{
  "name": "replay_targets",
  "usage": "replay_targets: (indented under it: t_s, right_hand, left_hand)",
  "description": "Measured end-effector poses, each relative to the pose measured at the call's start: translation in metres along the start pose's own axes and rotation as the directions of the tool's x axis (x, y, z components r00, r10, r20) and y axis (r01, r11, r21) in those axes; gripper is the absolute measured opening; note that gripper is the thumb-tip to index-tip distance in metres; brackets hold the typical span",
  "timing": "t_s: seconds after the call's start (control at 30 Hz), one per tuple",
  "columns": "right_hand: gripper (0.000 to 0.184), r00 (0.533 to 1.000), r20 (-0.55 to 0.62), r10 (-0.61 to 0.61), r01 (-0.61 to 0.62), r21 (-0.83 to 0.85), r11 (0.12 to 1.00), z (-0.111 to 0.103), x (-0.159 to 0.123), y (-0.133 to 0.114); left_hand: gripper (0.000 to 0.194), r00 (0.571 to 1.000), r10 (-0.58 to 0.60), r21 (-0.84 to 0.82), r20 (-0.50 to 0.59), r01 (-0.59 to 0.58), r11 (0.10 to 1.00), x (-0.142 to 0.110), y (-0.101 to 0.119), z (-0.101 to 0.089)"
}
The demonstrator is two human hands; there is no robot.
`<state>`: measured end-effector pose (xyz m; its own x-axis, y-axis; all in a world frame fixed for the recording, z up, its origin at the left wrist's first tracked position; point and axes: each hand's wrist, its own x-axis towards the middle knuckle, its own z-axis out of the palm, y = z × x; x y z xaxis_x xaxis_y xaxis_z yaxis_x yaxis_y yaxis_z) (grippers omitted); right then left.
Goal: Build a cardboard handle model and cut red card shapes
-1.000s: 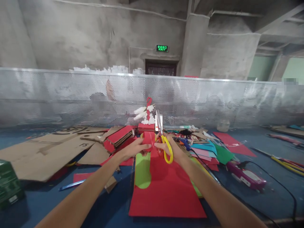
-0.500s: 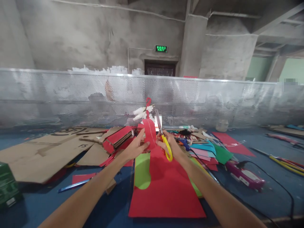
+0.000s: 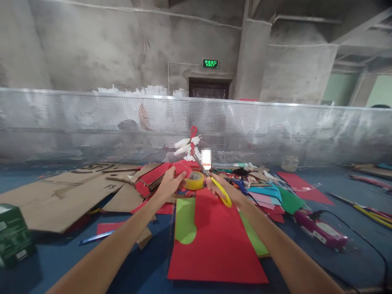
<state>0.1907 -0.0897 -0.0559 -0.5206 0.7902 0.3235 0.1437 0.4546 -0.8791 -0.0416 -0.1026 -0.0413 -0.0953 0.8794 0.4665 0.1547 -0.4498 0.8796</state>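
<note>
My right hand [image 3: 221, 188] grips yellow-handled scissors [image 3: 214, 182] whose blades point up and to the left. My left hand [image 3: 170, 183] pinches a small red paper piece [image 3: 181, 167] above the table. Between the hands a yellow tape roll [image 3: 194, 180] lies on the surface. Below them a large red sheet [image 3: 214, 241] rests on a green sheet [image 3: 184, 220], and a rounded notch in the red sheet's left edge shows the green.
Flat cardboard pieces [image 3: 58, 196] cover the left of the blue table. Coloured paper sheets [image 3: 272, 196] and a purple glue gun [image 3: 318, 229] with a black cord lie at the right. A green box [image 3: 14, 234] stands at far left. A perforated metal screen [image 3: 92, 122] runs behind.
The left hand has carried the cut red piece up and to the left, away from the scissors. The scissors tilted left and lowered, uncovering the yellow tape roll.
</note>
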Motion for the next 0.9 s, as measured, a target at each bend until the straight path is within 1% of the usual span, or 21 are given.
replay_targets:
  t_s: [0.03,0.1,0.17,0.23,0.43,0.53,0.63,0.73,0.8,0.9]
  right_hand:
    - [0.047,0.999,0.042,0.007,-0.006,-0.007,1.000,-0.002,-0.003,-0.003]
    - [0.046,0.996,0.091,0.003,0.001,-0.043,0.999,-0.004,-0.010,-0.010]
    - [0.046,0.994,0.109,0.000,0.010,-0.087,0.996,-0.003,-0.015,-0.017]
    - [0.046,0.994,0.108,0.010,0.003,-0.117,0.993,-0.001,-0.017,-0.021]
    - [0.044,0.997,0.066,0.029,-0.025,-0.059,0.998,0.002,-0.018,-0.019]
    - [0.044,0.999,0.047,0.023,-0.019,-0.087,0.996,0.000,-0.019,-0.019]
    - [0.045,0.997,0.072,0.009,-0.001,-0.119,0.993,0.000,-0.019,-0.019]
    - [0.045,0.995,0.099,-0.008,0.018,-0.105,0.994,0.001,-0.018,-0.019]
    - [0.045,0.996,0.092,0.005,0.003,-0.087,0.996,0.003,-0.018,-0.021]
    - [0.047,0.996,0.064,0.060,-0.056,-0.057,0.997,0.006,-0.019,-0.026]
  left_hand:
    - [0.038,1.000,-0.003,-0.008,-0.030,0.003,1.000,0.002,0.000,-0.002]
    - [0.040,0.997,-0.010,-0.031,-0.081,0.007,0.999,0.004,-0.001,-0.003]
    - [0.043,0.993,-0.018,-0.058,-0.120,0.012,0.998,0.005,-0.002,-0.002]
    - [0.043,0.990,-0.023,-0.077,-0.136,0.012,0.997,0.005,-0.003,0.000]
    - [0.041,0.990,-0.017,-0.107,-0.143,0.002,0.994,0.001,0.000,0.004]
    - [0.041,0.987,-0.011,-0.117,-0.163,-0.008,0.993,0.000,0.003,0.003]
    - [0.039,0.986,-0.007,-0.124,-0.169,-0.014,0.992,-0.001,0.005,0.003]
    - [0.035,0.988,-0.008,-0.122,-0.153,-0.011,0.992,-0.002,0.005,0.005]
    - [0.034,0.990,-0.008,-0.115,-0.144,-0.008,0.993,-0.002,0.004,0.006]
    - [0.035,0.991,-0.007,-0.103,-0.136,-0.007,0.995,-0.001,0.003,0.006]
